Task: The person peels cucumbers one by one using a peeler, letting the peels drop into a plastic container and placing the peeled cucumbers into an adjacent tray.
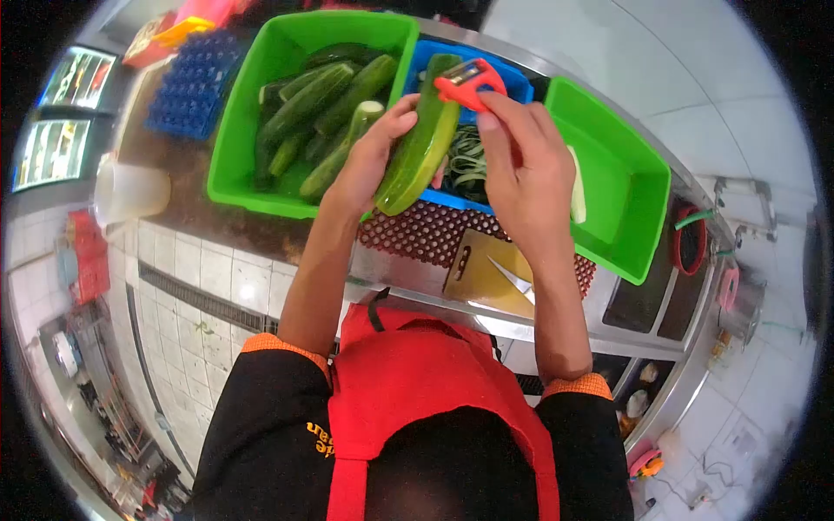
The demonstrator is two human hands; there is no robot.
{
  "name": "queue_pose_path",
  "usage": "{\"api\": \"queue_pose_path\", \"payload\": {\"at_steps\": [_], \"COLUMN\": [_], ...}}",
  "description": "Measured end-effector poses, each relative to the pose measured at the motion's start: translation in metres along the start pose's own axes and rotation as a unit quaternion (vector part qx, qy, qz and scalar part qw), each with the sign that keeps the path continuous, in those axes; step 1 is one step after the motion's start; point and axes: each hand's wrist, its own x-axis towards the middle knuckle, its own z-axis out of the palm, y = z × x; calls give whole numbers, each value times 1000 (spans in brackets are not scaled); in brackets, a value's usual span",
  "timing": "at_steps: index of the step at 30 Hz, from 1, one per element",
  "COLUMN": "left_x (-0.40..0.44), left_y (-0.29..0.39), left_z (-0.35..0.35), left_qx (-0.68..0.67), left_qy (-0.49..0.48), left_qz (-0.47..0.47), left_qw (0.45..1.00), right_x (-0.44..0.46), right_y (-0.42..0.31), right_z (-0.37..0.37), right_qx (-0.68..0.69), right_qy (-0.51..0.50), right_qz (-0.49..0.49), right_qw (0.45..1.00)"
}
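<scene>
My left hand (379, 148) is wrapped around a long green zucchini (419, 156), tilted with its yellowish end toward me. My right hand (528, 161) grips a red peeler (470, 83), whose blade lies at the zucchini's upper end. Beneath them, a blue bin (512, 80) holds green peel strips (467, 161), partly hidden by my hands. To the left, a green bin (228, 165) contains several unpeeled zucchini (308, 108). A pale peeled piece (577, 187) rests in another green bin (641, 208) on the right, partly behind my right hand.
A knife (512, 280) lies on a yellowish cutting board (491, 269) nearer me, beside a perforated brown mat (408, 233). Blue egg trays (193, 85) and a white container (132, 193) stand at left. A red-rimmed basket (691, 241) sits at far right.
</scene>
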Motion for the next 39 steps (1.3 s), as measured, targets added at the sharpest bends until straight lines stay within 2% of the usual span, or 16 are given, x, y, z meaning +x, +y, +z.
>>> {"api": "queue_pose_path", "payload": {"at_steps": [5,10,16,17,19,21,24,25,27,28,30,31,32,33,37,39], "left_x": [2,1,4,11,22,38,65,77,89,90,86,81,72,66,55,53], "left_y": [-8,-8,-13,-14,-12,-4,-9,-9,-3,2,6,8,8,7,-7,-10], "left_z": [4,-11,-28,-26,-12,-11,-51,-59,-67,-68,-66,-55,-43,-32,-20,-16], "left_qx": [-21,140,217,210,157,155,-5,-58,-189,-188,-86,-87,2,91,177,186], "left_qy": [9,74,101,94,245,255,320,331,327,325,235,229,217,201,178,186], "left_qz": [-3,18,81,87,100,129,128,165,182,187,129,128,78,29,-44,-18], "left_qw": [1000,987,968,969,951,946,939,927,908,908,959,961,973,975,967,965], "right_x": [11,15,14,12,-2,-22,-47,-51,-58,-53,-37,-22,-9,5,39,46], "right_y": [0,-1,10,13,17,18,26,29,31,37,46,45,46,48,45,44], "right_z": [2,2,17,22,36,47,59,62,64,61,52,44,40,37,32,35], "right_qx": [-59,-92,-34,-45,20,45,102,115,140,123,87,85,70,54,4,-40], "right_qy": [7,-17,-12,-9,-16,-30,-68,-86,-86,-81,-38,-4,6,16,31,39], "right_qz": [-24,-35,-45,-49,-39,-12,17,16,29,35,34,30,11,-9,-47,-60], "right_qw": [998,995,998,998,999,998,992,990,986,988,995,996,997,998,998,997]}}
